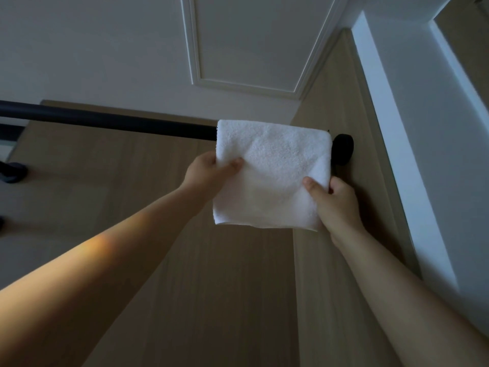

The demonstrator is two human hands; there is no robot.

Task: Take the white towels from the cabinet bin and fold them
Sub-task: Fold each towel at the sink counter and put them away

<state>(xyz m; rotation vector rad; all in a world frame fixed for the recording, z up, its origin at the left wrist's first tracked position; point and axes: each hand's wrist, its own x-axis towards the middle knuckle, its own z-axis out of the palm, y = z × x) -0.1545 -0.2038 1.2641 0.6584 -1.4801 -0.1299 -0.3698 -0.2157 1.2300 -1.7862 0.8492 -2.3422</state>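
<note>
A white towel (272, 176), folded to a near square, sits at the right end of a black rod (105, 120) and covers that stretch of it. Its upper edge lies level with the rod's top, and the rest hangs down in front of a light wooden panel (211, 287). Whether the cloth is draped over the rod or only held up against it cannot be told. Both arms reach up to it from the lower corners of the view. The left grip (203, 170) pinches the towel's left edge about halfway down, with the thumb (234, 164) laid flat on the front of the cloth and the fingers hidden behind it. The right grip (336, 205) holds the towel's right edge lower down, near the bottom right corner. Its thumb (309, 182) presses on the front and its fingers curl round the edge to the back. The towel's bottom edge hangs nearly straight between the two hands, and a thin second layer shows along it. Just past the towel's right edge, the rod ends in a round black mount (344, 148) fixed to the wooden side wall. Above the rod is a white panel with raised moulding (251, 43), and a white frame (423, 128) runs down the right side. At the far left edge, below the rod, is a dark blurred shape (13, 170) too unclear to name.
</note>
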